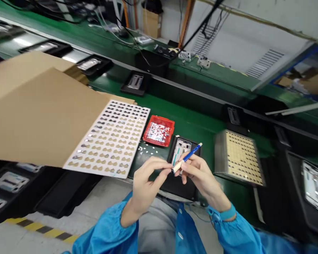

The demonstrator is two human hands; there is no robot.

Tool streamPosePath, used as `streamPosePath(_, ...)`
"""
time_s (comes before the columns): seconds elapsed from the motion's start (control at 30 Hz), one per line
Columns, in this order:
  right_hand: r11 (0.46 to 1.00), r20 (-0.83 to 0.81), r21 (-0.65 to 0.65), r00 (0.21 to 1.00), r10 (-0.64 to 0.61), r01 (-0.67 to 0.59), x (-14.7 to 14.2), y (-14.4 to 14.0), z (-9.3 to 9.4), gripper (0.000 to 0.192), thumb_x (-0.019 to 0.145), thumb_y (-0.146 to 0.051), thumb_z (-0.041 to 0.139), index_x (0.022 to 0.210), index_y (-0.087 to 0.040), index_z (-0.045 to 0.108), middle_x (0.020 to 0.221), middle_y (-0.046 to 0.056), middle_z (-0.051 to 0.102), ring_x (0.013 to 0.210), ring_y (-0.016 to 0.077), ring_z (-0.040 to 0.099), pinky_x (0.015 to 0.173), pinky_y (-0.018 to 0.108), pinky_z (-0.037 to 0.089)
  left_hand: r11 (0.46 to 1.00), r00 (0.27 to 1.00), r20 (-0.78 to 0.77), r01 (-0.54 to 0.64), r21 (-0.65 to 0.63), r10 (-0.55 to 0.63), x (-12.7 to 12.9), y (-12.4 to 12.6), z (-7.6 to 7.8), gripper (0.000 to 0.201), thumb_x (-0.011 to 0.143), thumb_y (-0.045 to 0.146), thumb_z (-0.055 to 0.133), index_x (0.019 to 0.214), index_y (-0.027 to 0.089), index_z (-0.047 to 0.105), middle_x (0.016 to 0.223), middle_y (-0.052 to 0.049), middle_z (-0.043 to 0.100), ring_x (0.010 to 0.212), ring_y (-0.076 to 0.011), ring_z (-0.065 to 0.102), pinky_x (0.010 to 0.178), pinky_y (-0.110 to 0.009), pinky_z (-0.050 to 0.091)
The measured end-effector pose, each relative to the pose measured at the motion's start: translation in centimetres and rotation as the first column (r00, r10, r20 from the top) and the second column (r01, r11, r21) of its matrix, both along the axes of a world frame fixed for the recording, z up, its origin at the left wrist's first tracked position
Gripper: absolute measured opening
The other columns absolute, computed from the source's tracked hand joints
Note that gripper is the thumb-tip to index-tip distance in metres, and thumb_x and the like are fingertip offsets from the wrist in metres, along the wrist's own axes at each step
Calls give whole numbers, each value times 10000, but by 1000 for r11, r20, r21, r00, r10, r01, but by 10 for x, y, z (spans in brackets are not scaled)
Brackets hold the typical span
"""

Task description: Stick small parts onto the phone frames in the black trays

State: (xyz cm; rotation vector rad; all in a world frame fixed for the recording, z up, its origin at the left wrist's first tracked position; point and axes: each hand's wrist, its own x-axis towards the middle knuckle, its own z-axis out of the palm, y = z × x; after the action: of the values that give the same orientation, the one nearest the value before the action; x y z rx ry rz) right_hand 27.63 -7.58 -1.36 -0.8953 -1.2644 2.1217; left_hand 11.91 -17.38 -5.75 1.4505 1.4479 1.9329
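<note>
My right hand (pixel 201 176) grips a blue pen-like tool (pixel 188 157) with a pale tip that points down and left. My left hand (pixel 148 180) has its fingertips pinched right at that tip; whether anything small is between them I cannot tell. Both hands hover over a black tray (pixel 175 188) that carries a phone frame (pixel 182 148). Small white bits (pixel 147 150) lie scattered on the green bench just left of it.
A white sheet of small die-cut parts (pixel 111 137) lies at the left under brown cardboard (pixel 39 116). A red tray (pixel 159 131) sits behind the hands, a block of gold-dotted parts (pixel 240 157) to the right. Black trays line the belt behind.
</note>
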Motion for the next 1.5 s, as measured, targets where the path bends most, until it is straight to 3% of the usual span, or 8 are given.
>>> streamPosePath(0.33,954,34,-55,955,-295,296,32,-18,-39,369,807,-481,953,959,-235,724,779,13,753,715,204,775,472,223,554,989,888,-449,-38,141,98,24,28,-19,151,1060,105,602,1005,228,669,844,-1,778,756,-131,755,736,-223,593)
streamPosePath(0.43,931,100,120,929,-356,344,37,-1,-46,356,839,-491,915,985,-241,709,843,34,787,777,228,803,515,250,589,994,887,-449,-82,74,107,16,34,-19,146,1068,126,565,991,232,630,860,1,763,792,-133,752,760,-229,587)
streamPosePath(0.5,863,177,353,879,-442,362,41,19,-49,334,859,-481,887,994,-243,696,936,58,817,851,244,818,584,277,624,988,885,-441,-155,28,151,6,41,-19,133,1055,124,572,1000,232,626,885,-1,760,825,-147,752,788,-250,582)
streamPosePath(0.6,692,278,679,786,-552,246,43,52,-56,256,921,-463,785,989,-236,688,1031,85,827,916,255,821,657,305,639,954,842,-484,-297,-46,239,-12,62,-28,112,1046,147,574,1007,221,649,906,-21,756,824,-184,738,786,-297,562)
streamPosePath(0.67,622,364,779,747,-556,83,41,70,-61,188,971,-411,700,998,-226,686,1015,94,831,900,254,822,671,309,632,924,805,-535,-367,-107,257,-23,77,-39,131,1057,174,547,1031,207,671,949,-54,768,852,-221,738,779,-329,547)
streamPosePath(0.93,505,675,738,499,-544,-448,29,93,-63,132,1040,-218,611,1125,-198,710,1068,97,855,867,264,828,746,316,574,866,753,-579,-476,-152,313,-37,98,-64,226,1109,351,555,1011,216,706,940,-83,795,865,-264,736,774,-361,529)
streamPosePath(1.13,474,754,642,385,-532,-602,27,98,-55,193,1062,-250,595,1199,-201,721,1118,100,848,904,283,817,743,326,543,884,775,-568,-437,-163,278,-35,96,-58,218,1101,266,504,1083,218,716,1013,-90,787,930,-258,738,829,-368,543)
streamPosePath(1.5,463,800,571,330,-502,-678,23,103,-45,239,1082,-251,592,1285,-201,707,1094,96,856,976,304,815,746,326,514,896,792,-558,-407,-179,248,-31,97,-61,228,1110,273,504,1085,205,721,1019,-90,788,927,-260,736,814,-372,539)
